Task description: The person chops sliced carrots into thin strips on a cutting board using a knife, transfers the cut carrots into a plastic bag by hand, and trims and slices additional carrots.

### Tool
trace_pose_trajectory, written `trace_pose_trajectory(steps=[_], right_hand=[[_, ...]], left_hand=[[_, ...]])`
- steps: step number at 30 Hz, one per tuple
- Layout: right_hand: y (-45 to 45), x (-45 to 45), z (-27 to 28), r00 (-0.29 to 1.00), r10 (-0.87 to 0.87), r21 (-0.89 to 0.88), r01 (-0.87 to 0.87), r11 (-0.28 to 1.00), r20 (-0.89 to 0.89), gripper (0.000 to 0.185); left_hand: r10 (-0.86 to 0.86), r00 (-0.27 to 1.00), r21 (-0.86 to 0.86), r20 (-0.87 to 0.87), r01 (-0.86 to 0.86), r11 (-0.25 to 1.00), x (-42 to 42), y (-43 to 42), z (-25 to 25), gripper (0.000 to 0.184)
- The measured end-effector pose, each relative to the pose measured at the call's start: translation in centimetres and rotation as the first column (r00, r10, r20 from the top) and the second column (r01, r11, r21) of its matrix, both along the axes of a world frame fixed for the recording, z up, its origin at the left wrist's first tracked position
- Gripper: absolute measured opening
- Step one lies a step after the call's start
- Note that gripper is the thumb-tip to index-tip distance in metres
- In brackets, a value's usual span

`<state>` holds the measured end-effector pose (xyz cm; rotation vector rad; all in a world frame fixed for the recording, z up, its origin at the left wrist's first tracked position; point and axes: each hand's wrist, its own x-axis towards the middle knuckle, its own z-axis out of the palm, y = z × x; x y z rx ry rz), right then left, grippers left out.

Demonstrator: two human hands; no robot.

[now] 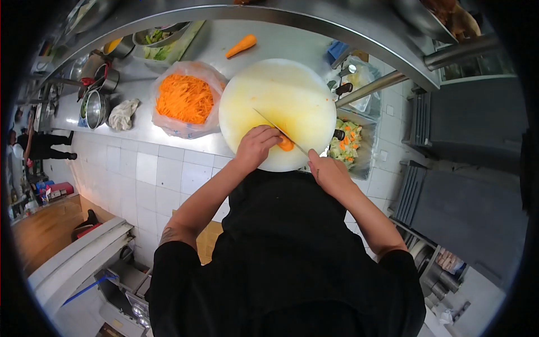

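On the round white cutting board (269,84), stained yellow in the middle, lies a piece of carrot (286,143) near the edge closest to me. My left hand (259,145) is closed on the carrot, fingertips curled over its left side. My right hand (330,173) grips the handle end of a knife (275,127), its blade running up and left across the board, against the carrot. To the left of the board stands a clear plastic bag (163,124) full of shredded carrot (185,99). A whole peeled carrot (241,46) lies beyond the board.
A crumpled cloth (123,114) and a metal bowl (96,108) sit on the steel counter's left part. A bin of vegetable scraps (345,141) stands right of the board. A metal shelf edge (281,17) crosses overhead. Another person (48,146) stands far left.
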<state>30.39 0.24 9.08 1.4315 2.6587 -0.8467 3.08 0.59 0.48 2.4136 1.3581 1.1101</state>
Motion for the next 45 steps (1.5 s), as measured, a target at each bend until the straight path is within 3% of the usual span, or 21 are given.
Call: trace_pose_trajectory(steps=[3,5,12,15,18,20,23,27,32,39,41,45], right_hand=[[-0.7,0.2,3.1,0.999,-0.003,-0.028,0.004,1.000,0.044,0.015],[-0.5,0.2,0.3,0.999,-0.006,-0.042,0.008,0.999,0.054,0.015],[-0.9,0.2,2.4,0.996,-0.007,-0.065,0.013,0.998,0.086,0.015],[0.1,-0.4,-0.4,0.999,-0.006,-0.058,0.008,0.998,0.032,0.015],[-0.5,-0.5,4.2,0.995,-0.001,-0.091,0.010,0.996,0.097,0.015],[-0.9,0.0,0.3,0.997,-0.002,-0.077,0.008,0.997,0.075,0.015],[-0.1,-0.7,-0.1,0.999,0.000,-0.052,0.002,0.999,0.042,0.015],[-0.8,-0.3,4.2,0.998,0.000,-0.074,0.005,0.997,0.068,0.016],[0.3,-1.0,-1.4,1.000,-0.020,-0.065,0.021,0.998,0.014,0.016],[-1.1,0.3,3.9,0.999,0.007,-0.078,-0.003,0.997,0.053,0.016],[-1.2,-0.1,-0.6,0.999,-0.011,-0.073,0.014,0.997,0.043,0.016],[0.1,-1.9,-0.7,1.000,-0.006,-0.034,0.007,0.999,0.022,0.017]], left_hand=[[0.000,1.000,-0.002,0.002,0.000,1.000,-0.3,-0.2,0.2,0.025],[0.002,1.000,-0.011,0.014,-0.001,1.000,-0.2,0.0,0.1,0.024],[0.004,1.000,-0.019,0.023,-0.003,1.000,-0.3,-0.1,0.0,0.025],[0.017,0.999,0.000,0.027,-0.017,1.000,-0.1,-0.2,-0.3,0.024],[0.017,1.000,0.011,0.014,-0.017,1.000,-0.4,-0.2,-0.1,0.022],[0.014,1.000,0.002,0.014,-0.014,1.000,-0.3,-0.2,-0.4,0.022],[0.025,0.999,0.017,0.040,-0.026,1.000,-0.3,-0.3,-0.9,0.021],[0.025,0.999,0.004,0.046,-0.025,1.000,-0.3,-0.1,-0.4,0.022],[0.032,0.998,-0.006,0.060,-0.031,0.999,-0.3,-0.4,-0.3,0.022],[0.036,0.998,0.004,0.054,-0.036,0.999,-0.2,-0.4,-0.2,0.022],[0.031,0.997,-0.014,0.074,-0.030,0.999,-0.2,-0.5,-0.2,0.023],[0.045,0.996,-0.015,0.080,-0.044,0.999,-0.3,-0.6,-0.6,0.023]])
